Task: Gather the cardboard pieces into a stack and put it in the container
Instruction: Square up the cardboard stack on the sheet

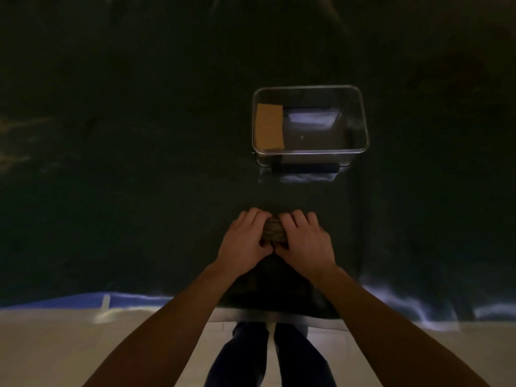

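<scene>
Straight beyond the fingers, well apart from them, a clear container (310,127) stands on the dark table (125,163), holding one tan cardboard piece (270,127) flat against its left wall; the rest of its floor is bare. Nearer, the left hand (245,241) and right hand (304,241) press in from both sides, fingers (293,216) curled and clamped on the cardboard stack (275,231), edges up. Dark table lies open left and right of the hands. Behind the wrists runs the table's near edge (279,317), with pale floor (55,350) below.

Stack (275,229) before container (310,121)
</scene>
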Demonstrator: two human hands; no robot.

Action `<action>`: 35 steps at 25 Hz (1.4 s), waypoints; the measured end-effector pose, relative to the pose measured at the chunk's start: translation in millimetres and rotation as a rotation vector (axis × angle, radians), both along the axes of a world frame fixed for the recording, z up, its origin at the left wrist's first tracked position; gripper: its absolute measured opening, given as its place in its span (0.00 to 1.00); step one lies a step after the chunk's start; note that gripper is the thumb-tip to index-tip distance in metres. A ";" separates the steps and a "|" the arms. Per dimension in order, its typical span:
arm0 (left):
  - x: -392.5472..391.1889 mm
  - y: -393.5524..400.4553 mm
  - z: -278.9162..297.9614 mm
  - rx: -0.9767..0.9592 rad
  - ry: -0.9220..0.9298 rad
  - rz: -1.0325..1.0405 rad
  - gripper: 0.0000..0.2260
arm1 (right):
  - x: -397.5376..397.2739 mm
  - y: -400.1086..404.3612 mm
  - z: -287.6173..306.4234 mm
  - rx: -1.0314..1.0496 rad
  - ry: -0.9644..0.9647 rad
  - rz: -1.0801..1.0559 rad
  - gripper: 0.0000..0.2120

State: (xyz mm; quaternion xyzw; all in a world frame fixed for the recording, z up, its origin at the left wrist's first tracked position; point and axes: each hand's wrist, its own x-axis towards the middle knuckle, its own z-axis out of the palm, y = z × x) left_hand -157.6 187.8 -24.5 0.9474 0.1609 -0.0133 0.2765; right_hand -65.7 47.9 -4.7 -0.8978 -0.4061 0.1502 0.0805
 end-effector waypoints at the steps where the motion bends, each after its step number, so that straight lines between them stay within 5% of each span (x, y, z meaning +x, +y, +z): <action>1: 0.7 0.0 -0.4 0.010 -0.002 -0.007 0.27 | -0.1 0.5 -0.8 0.000 0.005 -0.004 0.25; 4: -0.1 6.5 -0.7 -0.082 -0.001 -0.033 0.30 | 1.8 1.4 -3.6 -0.010 -0.014 -0.008 0.25; 6: -14.6 22.1 -0.2 -0.376 -0.092 0.078 0.33 | 1.5 0.1 -5.8 -0.009 -0.036 -0.006 0.25; 9: -47.0 47.2 -3.3 -0.765 -0.386 0.477 0.29 | 1.7 -0.6 -8.5 0.007 -0.043 -0.015 0.26; 12: -60.4 50.2 -10.2 -0.860 -0.541 0.849 0.27 | 1.0 0.4 -9.0 0.000 -0.033 -0.025 0.26; 15: -38.3 10.5 -11.5 -0.922 -0.524 0.886 0.27 | -0.5 0.7 -8.2 -0.009 -0.033 -0.027 0.26; 19: -16.2 -29.3 -5.7 -1.259 -0.304 0.710 0.25 | -0.8 1.5 -6.2 -0.036 -0.048 -0.024 0.27; 23: -24.0 -10.4 -3.6 -1.019 -0.367 0.877 0.22 | -1.3 0.0 -7.1 -0.017 -0.049 -0.012 0.26; 27: -25.0 -30.7 -3.0 -0.976 -0.293 0.624 0.18 | -2.9 -0.5 -7.5 -0.010 -0.058 -0.028 0.27; 29: -21.4 -26.7 -0.1 -1.111 -0.339 0.729 0.18 | -3.0 -1.4 -8.7 -0.007 -0.061 -0.022 0.27; 35: -15.3 -31.4 -1.4 -1.049 -0.386 0.786 0.23 | -2.9 -2.8 -9.3 0.012 -0.071 -0.017 0.29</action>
